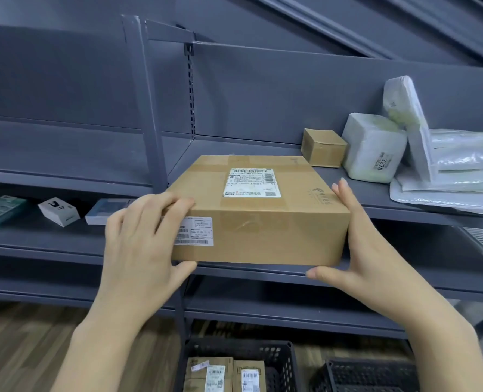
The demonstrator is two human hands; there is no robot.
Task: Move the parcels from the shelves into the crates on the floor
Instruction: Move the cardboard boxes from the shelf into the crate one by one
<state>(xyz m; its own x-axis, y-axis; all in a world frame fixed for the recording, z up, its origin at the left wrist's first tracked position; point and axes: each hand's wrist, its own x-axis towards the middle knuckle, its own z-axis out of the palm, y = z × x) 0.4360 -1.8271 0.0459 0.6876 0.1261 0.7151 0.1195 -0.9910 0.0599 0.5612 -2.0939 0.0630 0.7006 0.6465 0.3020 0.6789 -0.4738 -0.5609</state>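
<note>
Head view: both hands' grip holds flat cardboard parcel (pixel 258 210), label upward, left hand (pixel 144 236), right hand (pixel 367 250)

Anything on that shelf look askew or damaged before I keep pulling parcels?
One thing: a white padded mailer stands tilted on edge, leaning on the stacked mailers at the shelf's right end. The cardboard box held by the left hand and right hand looks intact.

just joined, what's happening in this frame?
A person holds a flat cardboard box at the front edge of a grey shelf, left hand and right hand gripping its sides. More parcels sit further right on that shelf. Below on the floor, a black crate already holds two boxes; another crate stands beside it.
</note>
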